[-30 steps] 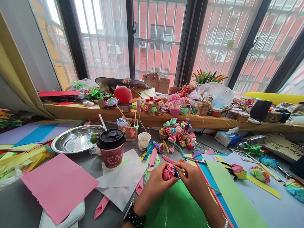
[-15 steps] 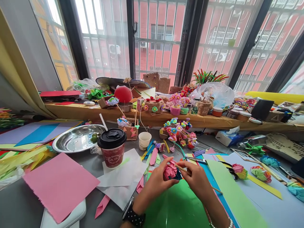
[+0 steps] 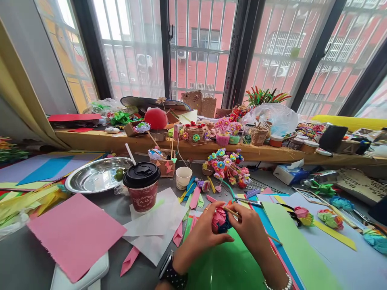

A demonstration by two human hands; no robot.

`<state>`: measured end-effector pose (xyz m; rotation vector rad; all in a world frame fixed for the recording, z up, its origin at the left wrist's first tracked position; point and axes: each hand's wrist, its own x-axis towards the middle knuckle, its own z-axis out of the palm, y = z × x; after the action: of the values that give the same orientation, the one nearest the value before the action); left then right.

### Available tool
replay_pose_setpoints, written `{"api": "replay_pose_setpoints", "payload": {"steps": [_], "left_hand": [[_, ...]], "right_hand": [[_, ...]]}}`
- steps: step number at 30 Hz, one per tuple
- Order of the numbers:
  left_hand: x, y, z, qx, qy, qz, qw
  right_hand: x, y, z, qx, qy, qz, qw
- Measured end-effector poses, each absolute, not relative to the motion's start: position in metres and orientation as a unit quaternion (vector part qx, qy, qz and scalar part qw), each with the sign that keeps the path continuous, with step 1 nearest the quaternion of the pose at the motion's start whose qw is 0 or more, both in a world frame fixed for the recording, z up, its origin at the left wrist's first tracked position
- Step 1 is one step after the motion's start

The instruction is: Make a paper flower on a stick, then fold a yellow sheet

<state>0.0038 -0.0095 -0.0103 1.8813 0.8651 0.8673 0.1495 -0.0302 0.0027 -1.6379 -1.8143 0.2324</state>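
Folded pink paper petals with dark blue paper beneath form a flower (image 3: 219,220) above a green surface (image 3: 223,262). Around its left side curve the fingers of my left hand (image 3: 205,229), thumb below and fingertips at the top. My right hand (image 3: 248,225) grips a thin wooden stick (image 3: 231,211), whose tip lies at the top of the flower. Where the stick meets the petals is partly hidden by my fingers. Loose folded pink pieces (image 3: 130,260) lie to the left.
A lidded cup with a straw (image 3: 142,195) stands left of my hands, beside a metal plate (image 3: 90,181) and a pink sheet (image 3: 77,237). A small paper cup (image 3: 183,179) and a bunch of craft flowers (image 3: 226,165) are ahead. Finished paper flowers (image 3: 304,216) lie right.
Both hands and the flower have shifted slightly right. The flower is turned a little, and my right hand has come closer over its top with the stick.
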Motion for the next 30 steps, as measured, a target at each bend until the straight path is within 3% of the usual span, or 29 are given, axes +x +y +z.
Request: {"api": "replay_pose_setpoints", "payload": {"steps": [5, 15, 22, 30], "left_hand": [[0.0041, -0.0096, -0.0064, 0.728, 0.360, 0.394, 0.430], [0.0021, -0.0112, -0.0040, 0.704, 0.356, 0.463, 0.404], [0.0043, -0.0134, -0.0078, 0.721, 0.381, 0.466, 0.344], [0.0044, -0.0119, -0.0102, 0.721, 0.380, 0.466, 0.344]], "right_hand": [[0.1483, -0.0319, 0.0075, -0.575, -0.691, 0.159, 0.408], [0.1528, -0.0353, 0.0110, -0.523, -0.701, 0.192, 0.445], [0.1508, -0.0353, 0.0109, -0.502, -0.740, 0.141, 0.426], [0.1497, -0.0358, 0.0099, -0.489, -0.755, 0.170, 0.403]]}}
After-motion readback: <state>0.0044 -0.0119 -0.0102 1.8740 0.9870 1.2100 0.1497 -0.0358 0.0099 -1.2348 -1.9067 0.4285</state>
